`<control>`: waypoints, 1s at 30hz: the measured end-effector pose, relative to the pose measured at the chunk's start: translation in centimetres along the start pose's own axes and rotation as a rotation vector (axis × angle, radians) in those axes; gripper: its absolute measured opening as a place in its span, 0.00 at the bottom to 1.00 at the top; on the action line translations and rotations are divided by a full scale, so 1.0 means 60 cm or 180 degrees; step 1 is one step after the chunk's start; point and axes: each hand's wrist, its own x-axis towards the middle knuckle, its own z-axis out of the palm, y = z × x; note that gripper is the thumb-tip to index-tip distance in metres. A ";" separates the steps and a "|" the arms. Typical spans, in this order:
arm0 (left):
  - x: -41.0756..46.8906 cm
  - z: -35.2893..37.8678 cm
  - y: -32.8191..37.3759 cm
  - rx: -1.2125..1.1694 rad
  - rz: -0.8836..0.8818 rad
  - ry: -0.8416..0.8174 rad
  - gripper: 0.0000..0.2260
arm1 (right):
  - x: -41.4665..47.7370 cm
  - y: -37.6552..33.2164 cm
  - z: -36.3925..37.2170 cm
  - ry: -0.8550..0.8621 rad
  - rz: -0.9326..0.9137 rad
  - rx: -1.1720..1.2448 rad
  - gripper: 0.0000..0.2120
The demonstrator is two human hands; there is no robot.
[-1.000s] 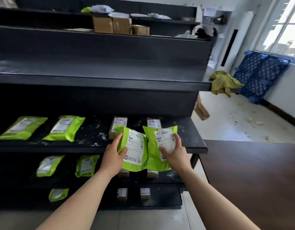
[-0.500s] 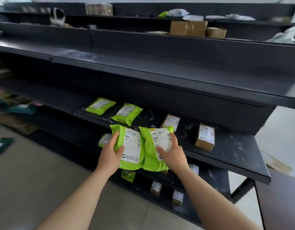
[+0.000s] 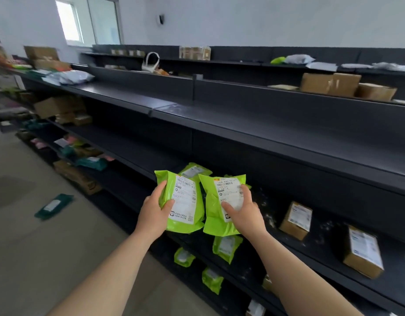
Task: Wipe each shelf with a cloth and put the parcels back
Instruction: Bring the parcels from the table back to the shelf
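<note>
My left hand (image 3: 154, 213) grips a lime-green parcel bag (image 3: 182, 201) with a white label, held upright in front of the black shelving. My right hand (image 3: 244, 213) grips a second lime-green parcel bag (image 3: 214, 215) beside it, thumb across its label. Both bags hover over the front edge of the middle shelf (image 3: 311, 258), which is speckled with white dust. Behind them another green bag (image 3: 194, 171) lies on that shelf. Two small cardboard boxes (image 3: 296, 221) (image 3: 363, 252) lie further right on it. No cloth is in view.
The wide shelf above (image 3: 265, 124) is bare. Lower shelves hold more green bags (image 3: 226, 246). Cardboard boxes (image 3: 329, 84) and grey bags sit on the top shelves. A dark green parcel (image 3: 54, 206) lies on the floor at left, with boxes and parcels along the far left shelving.
My view has swung left along the shelving, bringing the far left shelves and window into sight. Both hands still hold the two green bags side by side.
</note>
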 end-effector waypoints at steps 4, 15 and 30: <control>0.053 -0.059 -0.012 0.0095 0.0070 0.0050 0.25 | 0.026 -0.061 0.041 0.0034 -0.0044 0.0090 0.38; 0.199 -0.232 -0.038 -0.0015 0.0217 0.0310 0.24 | 0.099 -0.256 0.147 0.0142 -0.0339 0.0238 0.36; 0.401 -0.225 0.080 -0.0362 0.0756 0.0466 0.24 | 0.295 -0.385 0.034 0.0708 -0.0602 -0.0035 0.35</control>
